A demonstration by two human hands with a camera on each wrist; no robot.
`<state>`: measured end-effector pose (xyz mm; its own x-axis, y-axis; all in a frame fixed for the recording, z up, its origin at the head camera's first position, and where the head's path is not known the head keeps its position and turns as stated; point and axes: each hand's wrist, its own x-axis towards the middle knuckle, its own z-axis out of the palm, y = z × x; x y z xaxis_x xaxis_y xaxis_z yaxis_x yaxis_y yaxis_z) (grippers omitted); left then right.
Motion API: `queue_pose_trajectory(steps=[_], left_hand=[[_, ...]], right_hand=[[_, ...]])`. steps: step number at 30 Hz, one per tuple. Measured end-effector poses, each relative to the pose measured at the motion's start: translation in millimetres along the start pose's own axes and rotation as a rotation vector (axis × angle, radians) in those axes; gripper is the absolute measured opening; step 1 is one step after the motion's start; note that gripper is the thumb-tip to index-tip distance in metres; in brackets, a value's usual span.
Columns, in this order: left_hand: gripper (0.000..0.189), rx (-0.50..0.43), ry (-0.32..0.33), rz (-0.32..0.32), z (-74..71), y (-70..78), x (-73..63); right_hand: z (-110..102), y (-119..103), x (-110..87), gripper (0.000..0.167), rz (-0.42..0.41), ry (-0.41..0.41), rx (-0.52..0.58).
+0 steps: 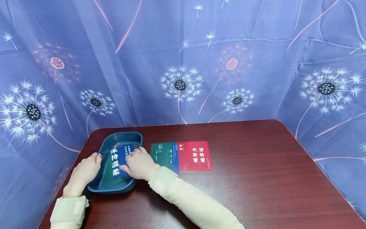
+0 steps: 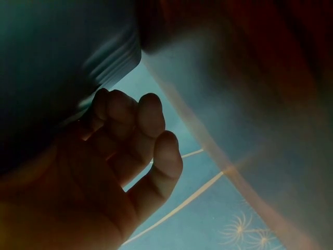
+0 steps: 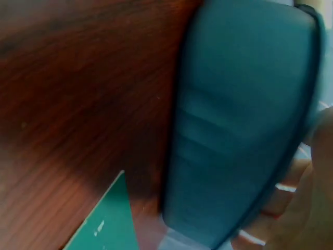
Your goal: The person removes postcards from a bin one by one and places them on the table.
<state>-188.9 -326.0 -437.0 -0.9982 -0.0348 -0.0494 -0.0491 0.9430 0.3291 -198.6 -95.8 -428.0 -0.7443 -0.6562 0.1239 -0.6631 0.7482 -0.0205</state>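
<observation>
A dark teal plastic tray (image 1: 114, 191) stands on the left side of the table. In it, a blue notebook (image 1: 121, 160) with large white characters lies over a green notebook (image 1: 120, 182). My right hand (image 1: 141, 163) grips the blue notebook by its right part, with the thumb across the cover. In the right wrist view the tray wall hides part of the right fingers (image 3: 270, 221). My left hand (image 1: 85, 171) holds the tray's left rim. The left wrist view shows its fingers (image 2: 151, 112) bent along the outer wall, the thumb hidden.
Right of the tray, a row of overlapping notebooks lies on the dark red wooden table (image 1: 257, 178): a green one (image 1: 160, 156), a blue one (image 1: 175, 159) and red ones (image 1: 200, 156). A blue dandelion-patterned curtain (image 1: 180, 57) hangs behind and beside the table.
</observation>
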Motion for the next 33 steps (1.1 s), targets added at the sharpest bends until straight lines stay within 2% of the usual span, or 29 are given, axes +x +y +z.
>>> queue_pose_trajectory(steps=[6, 14, 20, 25, 33], left_hand=[[0.047, 0.002, 0.011, 0.007, 0.3, -0.3, -0.2], [0.047, 0.007, 0.024, 0.02, 1.3, 0.1, -0.6], [0.047, 0.001, 0.03, 0.017, 1.9, -1.1, -1.0], [0.048, 0.002, 0.018, 0.012, 2.5, -0.5, -0.9], [0.046, 0.0, 0.024, 0.011, 1.0, -0.6, -0.3]], right_hand=[[5.3, -21.6, 16.0, 0.053, 0.123, -0.17, -0.057], [14.1, -43.1, 35.0, 0.077, 0.307, -0.347, -0.174], [16.7, -50.0, 41.4, 0.091, 0.323, -0.441, -0.311], [18.9, -49.8, 44.4, 0.1, 0.337, -0.43, -0.321], [23.3, -47.8, 47.6, 0.118, 0.365, -0.315, -0.297]])
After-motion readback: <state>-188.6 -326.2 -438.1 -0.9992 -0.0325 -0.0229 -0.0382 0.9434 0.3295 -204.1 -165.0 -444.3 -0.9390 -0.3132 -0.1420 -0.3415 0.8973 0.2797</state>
